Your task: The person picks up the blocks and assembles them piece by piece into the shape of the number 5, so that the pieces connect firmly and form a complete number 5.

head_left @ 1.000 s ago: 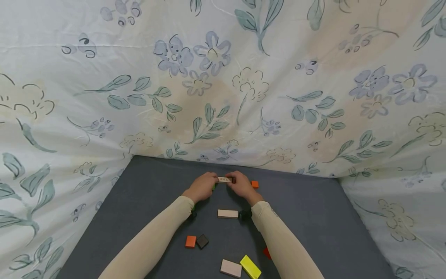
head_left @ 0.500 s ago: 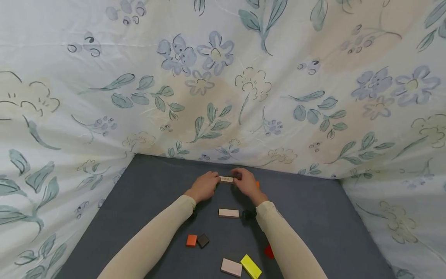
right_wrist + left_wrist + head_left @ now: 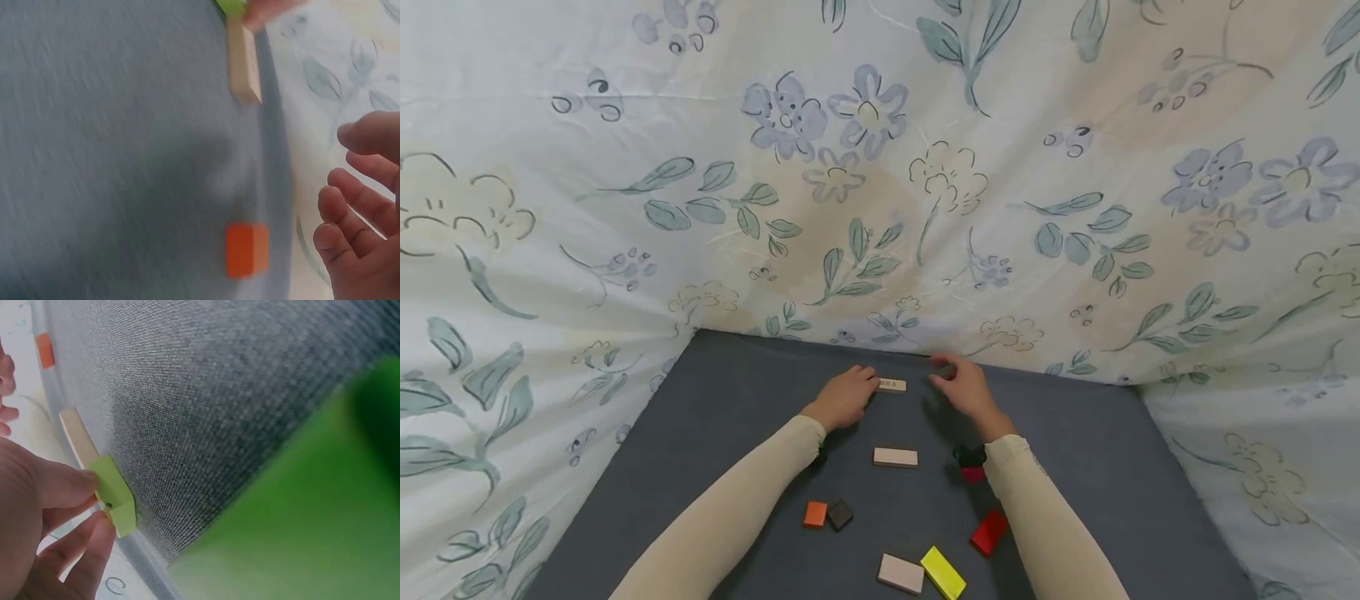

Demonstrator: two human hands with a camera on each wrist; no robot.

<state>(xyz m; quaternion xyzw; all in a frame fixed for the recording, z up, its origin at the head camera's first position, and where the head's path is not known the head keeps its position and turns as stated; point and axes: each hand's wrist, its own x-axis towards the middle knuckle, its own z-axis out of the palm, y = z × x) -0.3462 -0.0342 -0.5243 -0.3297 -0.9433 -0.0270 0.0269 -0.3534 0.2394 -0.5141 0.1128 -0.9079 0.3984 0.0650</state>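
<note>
In the head view my left hand is at the left end of a wooden block with small printing, near the far table edge. The left wrist view shows its thumb and fingers pinching a light green block, which meets the end of the wooden block. To the right, my right hand hovers apart from the wooden block, fingers loosely bent and holding nothing. An orange block lies on the table below it in the right wrist view; the hand hides it in the head view.
Nearer on the dark table lie a pale wooden block, an orange block, a dark block, a pinkish block, a yellow block and a red block. A flowered cloth rises behind the table.
My right hand has left the right end of the wooden block and moved to the right, its fingers spreading. More of the red block shows beside the right forearm. The left hand has stayed nearly in place.
</note>
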